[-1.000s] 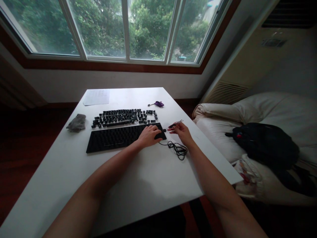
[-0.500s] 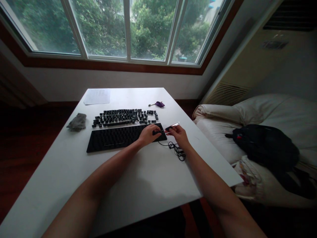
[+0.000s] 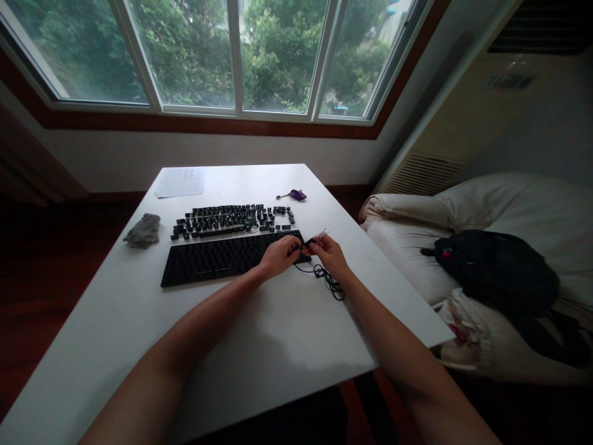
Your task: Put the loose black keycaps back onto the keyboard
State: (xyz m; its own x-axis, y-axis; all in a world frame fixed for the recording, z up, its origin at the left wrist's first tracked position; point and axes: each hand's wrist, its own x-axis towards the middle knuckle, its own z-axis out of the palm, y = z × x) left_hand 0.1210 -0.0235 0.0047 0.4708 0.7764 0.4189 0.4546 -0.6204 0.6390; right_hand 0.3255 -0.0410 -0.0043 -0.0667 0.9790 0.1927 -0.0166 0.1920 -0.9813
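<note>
Both my hands meet over the right end of a black keyboard on the white table. My left hand is closed, thumb and fingers pinching a small black piece that looks like a keycap, mostly hidden by the fingers. My right hand pinches a small tool with a black body and thin metal wires, which looks like a keycap puller. The wires point up and away from the fingers. A coiled black cable lies on the table just below my right hand. Behind the keyboard, loose black keycaps lie in rows.
A crumpled grey bundle sits at the table's left edge. Paper sheets lie at the far left corner. A purple item with a thin handle lies far right. A black bag rests on the pale sofa.
My right hand has shifted slightly left toward my left hand, and the puller has come in with it. My left fingers have curled closer around the small black piece.
</note>
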